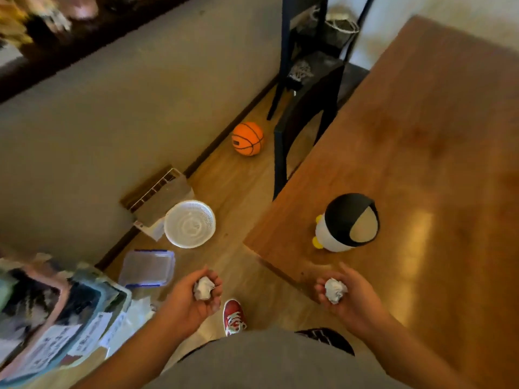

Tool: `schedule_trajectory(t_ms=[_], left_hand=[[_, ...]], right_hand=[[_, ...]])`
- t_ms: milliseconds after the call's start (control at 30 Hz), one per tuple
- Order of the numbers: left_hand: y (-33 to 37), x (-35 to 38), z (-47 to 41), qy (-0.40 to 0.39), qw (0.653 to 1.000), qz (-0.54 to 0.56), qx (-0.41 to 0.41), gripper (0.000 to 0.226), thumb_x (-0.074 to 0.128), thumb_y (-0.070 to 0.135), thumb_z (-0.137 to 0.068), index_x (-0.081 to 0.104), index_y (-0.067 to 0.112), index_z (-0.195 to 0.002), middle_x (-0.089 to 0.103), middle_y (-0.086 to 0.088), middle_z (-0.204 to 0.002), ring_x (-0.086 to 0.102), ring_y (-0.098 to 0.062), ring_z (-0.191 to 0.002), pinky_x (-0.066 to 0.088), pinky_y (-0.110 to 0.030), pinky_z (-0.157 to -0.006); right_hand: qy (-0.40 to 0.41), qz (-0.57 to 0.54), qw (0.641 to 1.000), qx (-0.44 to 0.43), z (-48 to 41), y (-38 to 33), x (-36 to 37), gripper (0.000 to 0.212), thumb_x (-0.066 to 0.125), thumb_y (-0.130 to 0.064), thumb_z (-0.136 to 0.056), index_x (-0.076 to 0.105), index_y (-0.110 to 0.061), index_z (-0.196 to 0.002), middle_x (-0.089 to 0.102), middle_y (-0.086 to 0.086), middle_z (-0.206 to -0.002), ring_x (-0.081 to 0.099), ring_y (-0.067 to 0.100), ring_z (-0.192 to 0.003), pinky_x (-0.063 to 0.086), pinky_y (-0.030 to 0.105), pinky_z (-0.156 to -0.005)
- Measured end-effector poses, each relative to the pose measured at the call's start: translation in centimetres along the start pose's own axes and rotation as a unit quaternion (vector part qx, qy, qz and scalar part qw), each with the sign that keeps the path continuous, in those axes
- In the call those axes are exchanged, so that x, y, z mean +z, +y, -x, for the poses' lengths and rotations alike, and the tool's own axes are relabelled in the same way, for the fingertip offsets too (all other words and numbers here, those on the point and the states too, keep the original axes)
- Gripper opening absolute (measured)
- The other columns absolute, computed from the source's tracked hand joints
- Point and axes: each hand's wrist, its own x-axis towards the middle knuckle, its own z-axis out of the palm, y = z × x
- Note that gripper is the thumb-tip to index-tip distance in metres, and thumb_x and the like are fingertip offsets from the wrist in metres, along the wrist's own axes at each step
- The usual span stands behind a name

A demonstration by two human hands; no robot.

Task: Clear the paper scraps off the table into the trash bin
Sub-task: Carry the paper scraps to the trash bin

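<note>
My left hand (196,299) curls palm-up around one paper wad (203,288) over the floor; my right hand (348,296) cups a second wad (335,290), fingers half closed, above the table (421,136) near its corner. Two wads, one per hand. The penguin bin (346,223) stands just beyond my right hand, close to the table's left edge; the wood past it lies open. A white basket (189,223) sits on the floor.
</note>
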Motion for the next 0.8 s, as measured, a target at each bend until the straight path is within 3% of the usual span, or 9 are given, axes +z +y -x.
schedule_trajectory(t_ms=[67, 167, 233, 300, 367, 467, 567, 700, 800], left_hand=[[2.3, 1.9, -1.6, -0.025, 0.999, -0.039, -0.02, 0.024, 0.058, 0.026, -0.085, 0.066, 0.008, -0.07, 0.067, -0.009, -0.065, 0.064, -0.017, -0.05, 0.051, -0.024, -0.045], [4.5, 5.1, -3.3, -0.058, 0.993, -0.093, -0.032, 0.026, 0.054, 0.026, -0.089, 0.063, 0.009, -0.073, 0.066, -0.008, -0.064, 0.062, -0.016, -0.05, 0.051, -0.024, -0.045], [5.1, 7.2, -3.8, -0.078, 0.989, -0.118, -0.039, 0.024, 0.055, 0.027, -0.089, 0.063, 0.009, -0.075, 0.067, -0.008, -0.065, 0.062, -0.016, -0.051, 0.051, -0.025, -0.045], [5.4, 9.2, -3.9, -0.092, 0.985, -0.135, -0.048, 0.023, 0.056, 0.027, -0.088, 0.062, 0.008, -0.077, 0.068, -0.008, -0.066, 0.063, -0.017, -0.051, 0.052, -0.025, -0.045], [5.4, 10.8, -3.7, -0.107, 0.981, -0.152, -0.054, 0.021, 0.06, 0.027, -0.082, 0.064, 0.008, -0.075, 0.068, -0.009, -0.067, 0.063, -0.017, -0.052, 0.052, -0.025, -0.045], [5.2, 12.5, -3.2, -0.126, 0.975, -0.175, -0.056, 0.021, 0.066, 0.03, -0.071, 0.068, 0.009, -0.07, 0.069, -0.009, -0.069, 0.063, -0.017, -0.055, 0.052, -0.026, -0.046], [4.9, 13.2, -2.7, -0.111, 0.972, -0.203, -0.046, 0.02, 0.064, 0.029, -0.076, 0.068, 0.01, -0.073, 0.069, -0.008, -0.07, 0.064, -0.016, -0.054, 0.05, -0.024, -0.046], [3.9, 13.3, -2.1, -0.095, 0.963, -0.251, 0.012, 0.005, 0.064, 0.017, -0.082, 0.063, 0.013, -0.086, 0.069, -0.006, -0.071, 0.063, -0.014, -0.056, 0.049, -0.022, -0.047], [2.5, 14.2, -1.6, -0.08, 0.933, -0.344, 0.072, 0.009, 0.061, 0.007, -0.088, 0.06, 0.009, -0.097, 0.068, -0.008, -0.076, 0.064, -0.015, -0.058, 0.05, -0.025, -0.048]], right_hand=[[0.051, -0.102, 0.993, -0.036, 0.9, -2.5, -1.8, 0.043, 0.049, -0.045, -0.095, 0.06, -0.004, -0.096, 0.065, 0.016, -0.084, 0.063, 0.027, -0.078, 0.055, 0.033, -0.063], [0.159, -0.163, 0.954, -0.194, 3.4, -7.3, -4.5, 0.041, 0.045, -0.046, -0.096, 0.059, -0.009, -0.087, 0.062, 0.011, -0.086, 0.063, 0.023, -0.081, 0.055, 0.032, -0.069], [0.257, -0.146, 0.896, -0.333, 5.8, -10.1, -5.1, 0.037, 0.043, -0.047, -0.096, 0.06, -0.016, -0.083, 0.062, 0.004, -0.083, 0.066, 0.012, -0.074, 0.056, 0.024, -0.061], [0.362, -0.087, 0.814, -0.447, 7.5, -11.8, -4.7, 0.035, 0.04, -0.046, -0.096, 0.062, -0.021, -0.084, 0.061, -0.005, -0.078, 0.062, -0.007, -0.063, 0.047, 0.008, -0.052], [0.399, -0.03, 0.769, -0.498, 7.5, -12.1, -3.5, 0.036, 0.035, -0.051, -0.094, 0.061, -0.028, -0.085, 0.061, -0.009, -0.08, 0.059, -0.011, -0.064, 0.043, 0.006, -0.053], [0.339, 0.113, 0.789, -0.499, 4.3, -10.8, -0.6, 0.037, 0.028, -0.055, -0.096, 0.058, -0.034, -0.096, 0.063, -0.006, -0.094, 0.059, 0.005, -0.084, 0.045, 0.019, -0.067], [0.277, 0.294, 0.772, -0.49, 0.7, -9.0, 0.2, 0.046, 0.027, -0.051, -0.099, 0.054, -0.022, -0.124, 0.058, -0.007, -0.113, 0.054, 0.008, -0.103, 0.042, 0.022, -0.081], [0.31, 0.296, 0.78, -0.456, -1.6, -7.5, -4.4, 0.061, 0.023, -0.065, -0.093, 0.05, -0.024, -0.129, 0.06, -0.002, -0.122, 0.055, 0.015, -0.113, 0.047, 0.037, -0.092], [0.321, 0.417, 0.763, -0.376, -3.0, -6.0, -9.1, 0.06, 0.041, -0.062, -0.091, 0.048, -0.02, -0.135, 0.056, 0.004, -0.133, 0.052, 0.021, -0.121, 0.044, 0.036, -0.096]])
